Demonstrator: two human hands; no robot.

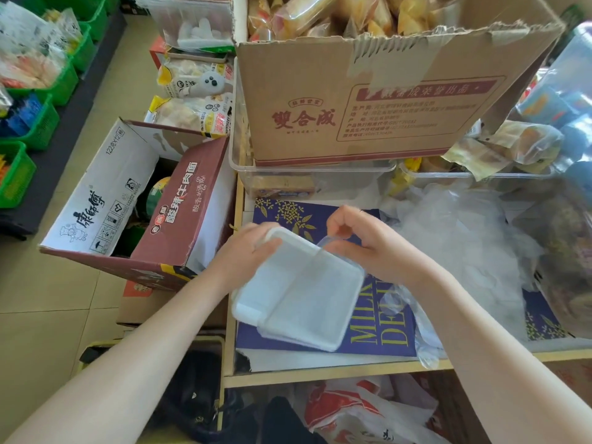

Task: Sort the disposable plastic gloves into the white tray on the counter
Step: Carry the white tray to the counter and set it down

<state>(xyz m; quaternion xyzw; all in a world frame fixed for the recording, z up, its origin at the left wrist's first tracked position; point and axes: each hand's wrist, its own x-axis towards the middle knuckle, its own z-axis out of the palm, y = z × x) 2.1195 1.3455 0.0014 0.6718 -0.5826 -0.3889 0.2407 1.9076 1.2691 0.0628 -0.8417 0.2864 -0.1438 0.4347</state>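
Observation:
The white tray (pixel 304 293) sits tilted over a blue box on the counter, its two compartments facing up. My left hand (pixel 246 251) grips the tray's far left corner. My right hand (pixel 362 241) pinches a thin clear plastic glove (pixel 330 243) at the tray's far rim, above the divider. A loose heap of clear plastic gloves (pixel 464 238) lies on the counter to the right. More clear plastic (pixel 413 318) trails under my right forearm, off the counter's front edge.
A blue printed box (pixel 378 341) lies under the tray. Behind stands a big cardboard box (pixel 368 100) of wrapped pastries inside a clear bin (pixel 307 177). An open noodle carton (pixel 134 203) sits on the floor at left. Green baskets (pixel 35 120) line the far left.

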